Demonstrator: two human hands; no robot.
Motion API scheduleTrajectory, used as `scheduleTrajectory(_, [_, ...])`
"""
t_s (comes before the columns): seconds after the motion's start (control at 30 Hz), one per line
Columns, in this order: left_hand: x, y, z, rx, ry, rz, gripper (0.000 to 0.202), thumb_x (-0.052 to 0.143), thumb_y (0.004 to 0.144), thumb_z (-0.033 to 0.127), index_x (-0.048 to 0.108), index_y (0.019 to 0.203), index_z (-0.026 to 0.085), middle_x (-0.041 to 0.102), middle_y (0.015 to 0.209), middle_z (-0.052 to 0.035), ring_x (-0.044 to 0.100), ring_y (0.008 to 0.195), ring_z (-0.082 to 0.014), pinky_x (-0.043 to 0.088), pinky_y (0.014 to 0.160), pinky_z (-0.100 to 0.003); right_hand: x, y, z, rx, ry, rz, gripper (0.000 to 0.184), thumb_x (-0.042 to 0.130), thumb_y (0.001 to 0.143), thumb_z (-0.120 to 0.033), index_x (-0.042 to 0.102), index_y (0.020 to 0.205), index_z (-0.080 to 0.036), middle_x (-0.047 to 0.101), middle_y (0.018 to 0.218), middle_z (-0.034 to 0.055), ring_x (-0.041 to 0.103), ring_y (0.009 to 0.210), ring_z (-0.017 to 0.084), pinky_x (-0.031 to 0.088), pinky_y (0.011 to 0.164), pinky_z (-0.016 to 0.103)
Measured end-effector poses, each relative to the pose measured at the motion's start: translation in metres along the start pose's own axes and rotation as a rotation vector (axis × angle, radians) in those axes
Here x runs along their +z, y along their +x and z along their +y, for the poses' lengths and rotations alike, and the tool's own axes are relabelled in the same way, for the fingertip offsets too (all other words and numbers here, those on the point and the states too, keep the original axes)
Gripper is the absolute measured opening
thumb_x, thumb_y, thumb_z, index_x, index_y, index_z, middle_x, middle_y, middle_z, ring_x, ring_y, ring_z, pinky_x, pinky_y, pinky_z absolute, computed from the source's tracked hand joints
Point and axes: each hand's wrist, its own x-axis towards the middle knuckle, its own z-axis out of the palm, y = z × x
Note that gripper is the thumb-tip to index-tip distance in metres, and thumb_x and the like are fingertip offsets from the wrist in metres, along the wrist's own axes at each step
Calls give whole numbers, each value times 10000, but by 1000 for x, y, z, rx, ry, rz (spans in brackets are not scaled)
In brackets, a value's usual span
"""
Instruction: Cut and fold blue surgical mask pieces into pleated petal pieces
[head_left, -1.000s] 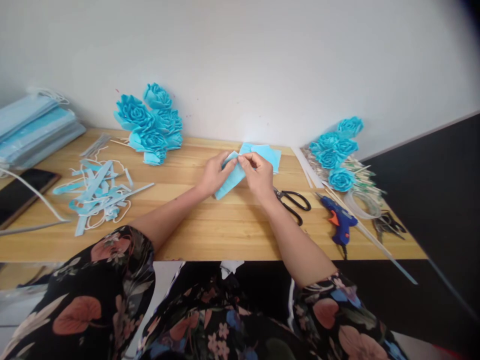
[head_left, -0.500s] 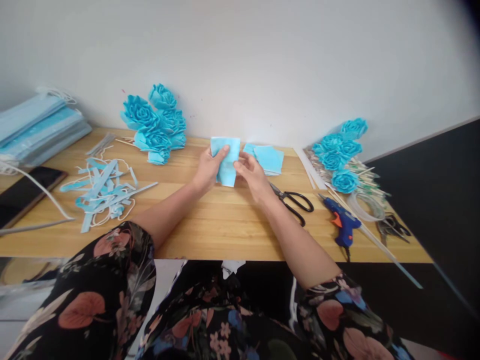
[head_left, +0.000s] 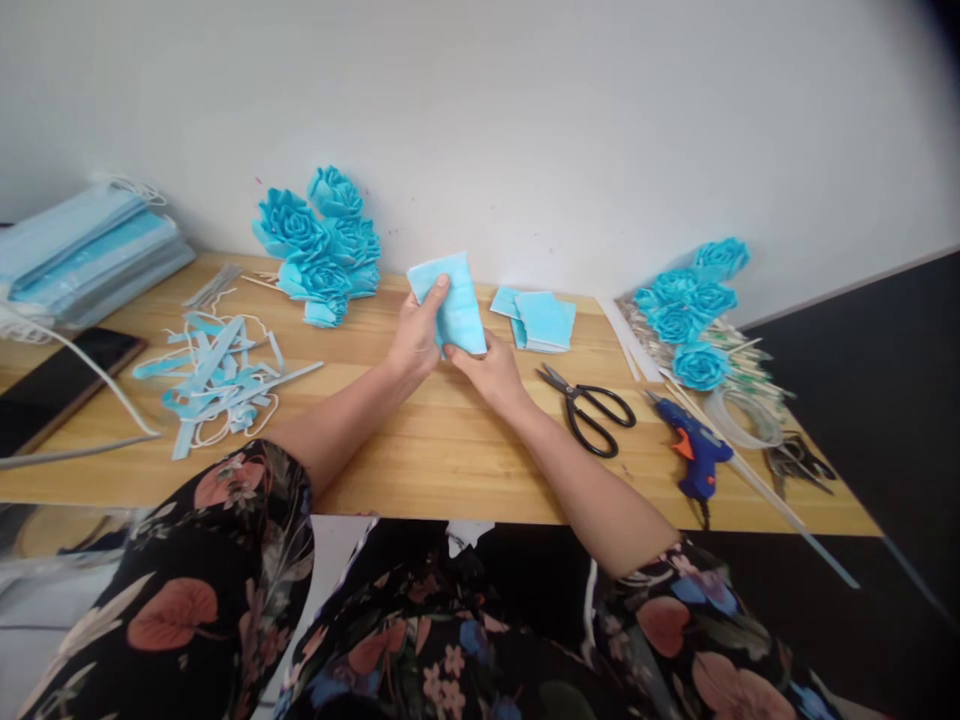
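Between my hands, above the table, a light blue piece of mask fabric [head_left: 461, 315] is held up at a tilt. My left hand [head_left: 416, 330] grips its left side, thumb lying across the front. At the lower right corner my right hand [head_left: 491, 372] pinches it, with most fingers hidden behind the fabric. Just to the right lie several more cut blue fabric pieces [head_left: 546, 322], overlapping. Black-handled scissors [head_left: 596, 410] rest with blades slightly apart, right of my right wrist.
Blue fabric roses [head_left: 315, 250] stand at back left, and more roses [head_left: 701, 365] lie at right beside a blue glue gun [head_left: 697, 455]. At left are cut strips and ear loops [head_left: 217, 380], a phone [head_left: 71, 380], a cable [head_left: 112, 395] and stacked masks [head_left: 90, 250].
The fabric has gone from upright to tilted. My right hand has shifted down and left to its lower corner, uncovering the scissor blades. The whole view has shifted slightly.
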Motion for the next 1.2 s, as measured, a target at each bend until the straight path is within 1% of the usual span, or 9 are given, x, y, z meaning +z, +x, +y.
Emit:
scheduleTrajectory(0.1, [2, -2, 1, -34, -82, -18, 438, 734, 790, 544, 628, 1005, 178, 702, 856, -34, 679, 885, -175, 535, 774, -283, -3, 4, 4, -40, -133, 87, 111, 655, 777, -305, 610, 758, -206, 657, 713, 7, 600, 690, 193, 456, 645, 303])
scheduleTrajectory(0.23, [5, -4, 3, -97, -208, -7, 405, 770, 775, 492, 637, 993, 177, 721, 900, -33, 692, 957, -187, 533, 839, -282, -9, 6, 6, -156, -476, 204, 74, 593, 839, -261, 630, 819, -200, 690, 891, 69, 619, 855, 232, 434, 696, 315])
scheduleTrajectory(0.3, [6, -4, 3, -121, -262, -2, 393, 783, 769, 468, 640, 990, 177, 724, 905, -28, 694, 978, -189, 529, 869, -283, -9, 4, 7, -195, -613, 217, 101, 552, 875, -243, 643, 864, -199, 690, 967, 83, 614, 944, 245, 417, 698, 311])
scheduleTrajectory(0.47, [5, -3, 0, -127, -286, 31, 325, 813, 752, 397, 642, 916, 174, 712, 845, -15, 693, 938, -179, 530, 868, -282, -1, -4, 4, -213, -767, 160, 161, 518, 928, -274, 656, 942, -193, 675, 1019, 96, 596, 950, 245, 378, 656, 313])
scheduleTrajectory(0.77, [-2, 1, -9, -90, -187, 31, 349, 858, 673, 393, 625, 790, 162, 652, 722, 19, 617, 699, -113, 504, 710, -232, 9, -14, -1, -263, -830, 18, 180, 508, 933, -274, 665, 995, -210, 679, 997, 73, 596, 889, 220, 322, 614, 300])
scheduleTrajectory(0.9, [-4, 2, -8, -97, -104, 38, 394, 854, 656, 449, 608, 775, 165, 607, 662, 30, 556, 609, -93, 465, 602, -218, 11, -15, -2, -256, -768, -40, 204, 496, 935, -283, 676, 993, -207, 686, 1001, 75, 608, 897, 219, 345, 618, 298])
scheduleTrajectory(1.0, [-7, 4, -3, -109, -18, 21, 426, 842, 657, 492, 589, 763, 166, 557, 609, 36, 514, 563, -87, 430, 545, -213, 5, -12, -2, -253, -615, -105, 218, 502, 887, -199, 692, 993, -212, 705, 1035, 66, 627, 922, 216, 404, 672, 301])
scheduleTrajectory(1.1, [-9, 6, 1, -64, 83, 45, 409, 814, 691, 493, 580, 755, 163, 535, 598, 41, 494, 556, -82, 416, 538, -208, -8, -3, 0, -167, -283, -114, 298, 490, 855, -160, 686, 1071, -223, 724, 1032, 48, 644, 902, 194, 464, 747, 309])
scheduleTrajectory(1.2, [-8, 4, 0, 57, 238, 86, 322, 779, 742, 427, 600, 753, 160, 551, 627, 36, 505, 581, -86, 412, 556, -207, -20, 6, 3, 49, 159, -24, 310, 470, 932, -388, 644, 1118, -212, 717, 973, 59, 640, 773, 166, 484, 640, 282])
